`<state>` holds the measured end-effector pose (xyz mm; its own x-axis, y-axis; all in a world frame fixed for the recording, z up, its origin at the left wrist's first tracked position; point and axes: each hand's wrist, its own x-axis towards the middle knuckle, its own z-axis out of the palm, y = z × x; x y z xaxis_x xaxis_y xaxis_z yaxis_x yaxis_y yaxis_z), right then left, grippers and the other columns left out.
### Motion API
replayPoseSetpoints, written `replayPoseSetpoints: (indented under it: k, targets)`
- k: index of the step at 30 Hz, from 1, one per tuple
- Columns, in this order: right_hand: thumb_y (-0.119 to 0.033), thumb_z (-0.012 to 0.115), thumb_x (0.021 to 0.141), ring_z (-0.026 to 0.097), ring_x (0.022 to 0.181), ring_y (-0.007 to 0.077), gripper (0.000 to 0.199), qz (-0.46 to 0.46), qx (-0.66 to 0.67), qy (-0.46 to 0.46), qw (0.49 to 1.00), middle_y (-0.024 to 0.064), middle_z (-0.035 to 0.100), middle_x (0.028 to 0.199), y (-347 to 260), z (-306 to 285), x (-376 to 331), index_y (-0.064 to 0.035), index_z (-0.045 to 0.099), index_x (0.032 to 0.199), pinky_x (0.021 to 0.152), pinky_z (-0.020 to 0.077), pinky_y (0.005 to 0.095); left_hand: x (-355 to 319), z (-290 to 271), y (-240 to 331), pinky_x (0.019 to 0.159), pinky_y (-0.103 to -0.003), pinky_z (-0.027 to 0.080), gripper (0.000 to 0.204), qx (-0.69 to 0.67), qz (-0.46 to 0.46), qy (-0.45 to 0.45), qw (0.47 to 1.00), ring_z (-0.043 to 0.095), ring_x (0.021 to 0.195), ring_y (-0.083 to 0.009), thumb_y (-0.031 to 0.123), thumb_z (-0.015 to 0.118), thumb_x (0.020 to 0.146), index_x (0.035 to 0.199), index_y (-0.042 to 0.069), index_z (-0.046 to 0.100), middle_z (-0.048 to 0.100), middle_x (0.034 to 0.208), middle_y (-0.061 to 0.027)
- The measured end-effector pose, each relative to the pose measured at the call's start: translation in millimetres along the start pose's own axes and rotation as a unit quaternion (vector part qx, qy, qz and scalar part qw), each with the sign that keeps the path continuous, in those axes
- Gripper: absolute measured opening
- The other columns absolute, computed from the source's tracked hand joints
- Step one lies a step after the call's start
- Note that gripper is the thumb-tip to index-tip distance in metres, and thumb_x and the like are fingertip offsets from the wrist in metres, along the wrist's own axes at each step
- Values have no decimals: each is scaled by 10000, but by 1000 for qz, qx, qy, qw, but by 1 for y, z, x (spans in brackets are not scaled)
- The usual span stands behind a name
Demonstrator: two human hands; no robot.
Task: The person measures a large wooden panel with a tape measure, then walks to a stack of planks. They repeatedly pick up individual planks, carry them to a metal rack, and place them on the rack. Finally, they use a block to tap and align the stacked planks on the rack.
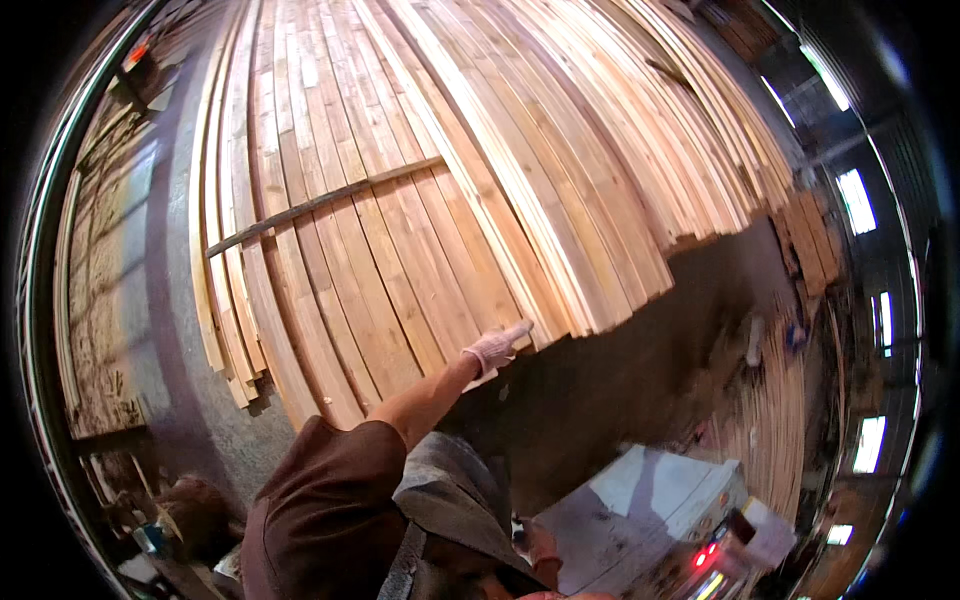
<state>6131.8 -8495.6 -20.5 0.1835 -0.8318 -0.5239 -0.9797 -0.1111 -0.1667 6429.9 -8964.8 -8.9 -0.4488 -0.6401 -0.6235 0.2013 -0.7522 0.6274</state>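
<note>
My left hand [492, 349], in a pale knitted glove, reaches out to the near ends of a wide layer of long wooden boards [400, 260]. Its fingers look stretched out over the board ends, beside a raised stack of paler boards [545, 290]. Whether they press on the wood cannot be made out. Low in the picture, close to my body, my right hand [541, 548] shows only in part and blurred; its fingers are hidden. A dark thin wooden strip [325, 200] lies crosswise over the boards.
More long boards [690, 150] are piled at the far right. A pale machine [650, 500] with red lights stands at lower right, by a bundle of thin strips [760, 430]. Dark floor [590, 410] separates the board ends from the machine. Grey floor [180, 300] runs along the left.
</note>
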Motion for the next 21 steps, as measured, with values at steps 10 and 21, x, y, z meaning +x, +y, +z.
replayPoseSetpoints:
  k: [10, 21]
  targets:
    - [-321, 553, 964, 696, 791, 335, 272, 248, 254, -153, 922, 155, 722, 875, 204, -81, 117, -101, 671, 1073, 740, 560, 468, 93, 39, 25, 561, -431, 560, 764, 0, 33, 153, 988, 701, 707, -284, 646, 681, 870, 1087, -86, 639, 689, 948, -274]
    - [-273, 644, 971, 704, 653, 340, 267, 351, 568, -71, 741, 163, 713, 881, 319, -251, 258, -85, 604, 1156, 516, 603, 527, 103, 47, -3, 735, -400, 560, 570, -74, 71, 281, 954, 673, 874, -216, 546, 638, 931, 1174, 31, 659, 708, 1002, -103]
